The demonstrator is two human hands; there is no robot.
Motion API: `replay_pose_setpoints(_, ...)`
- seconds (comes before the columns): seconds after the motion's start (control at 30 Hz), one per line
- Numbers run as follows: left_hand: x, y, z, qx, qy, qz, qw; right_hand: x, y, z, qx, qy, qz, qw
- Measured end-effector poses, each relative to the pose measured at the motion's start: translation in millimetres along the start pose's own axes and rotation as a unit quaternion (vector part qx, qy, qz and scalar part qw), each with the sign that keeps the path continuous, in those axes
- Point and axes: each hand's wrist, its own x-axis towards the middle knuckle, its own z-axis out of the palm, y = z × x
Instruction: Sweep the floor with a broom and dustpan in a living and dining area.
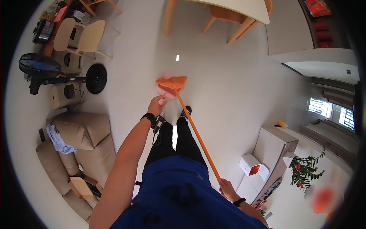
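Note:
My left hand grips the short handle of a pink dustpan, which is low in front of my feet. Over the dustpan lies the orange head of a broom, covering part of the pan. The broom's long orange stick runs down to the right, past my right leg. Near its upper end my right hand is closed around the stick, beside my hip. Whether the dustpan holds any sweepings cannot be seen.
A black standing fan and pale chairs are on the left, above a beige sofa. A table with wooden legs stands ahead. Toward the lower right are a cabinet, a white bin and a potted plant.

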Motion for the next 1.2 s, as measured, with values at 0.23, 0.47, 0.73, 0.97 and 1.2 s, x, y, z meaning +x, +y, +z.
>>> replay_pose_setpoints(0.23,-22.2,1.3,-10.6,-0.044,0.028,0.013,0.999,-46.2,-4.4,-11.7,0.106,0.008,-0.034,0.994)
replay_pose_setpoints(0.47,-56.8,-7.5,-26.4,-0.039,0.065,0.036,0.996,27.5,-103.3,-24.6,-0.099,0.061,-0.184,0.976)
replay_pose_setpoints(0.73,-79.7,-21.6,-37.2,0.009,0.022,-0.046,0.999,25.5,-9.4,24.8,-0.239,0.004,-0.134,0.962)
replay_pose_setpoints(0.97,-98.5,-49.4,-59.1,-0.044,0.093,-0.059,0.993,-16.1,23.2,11.5,-0.229,0.004,-0.231,0.946)
replay_pose_setpoints(1.2,-154.3,-107.0,-160.2,-0.212,0.154,-0.066,0.963,-17.1,-44.5,42.1,-0.283,0.098,-0.254,0.920)
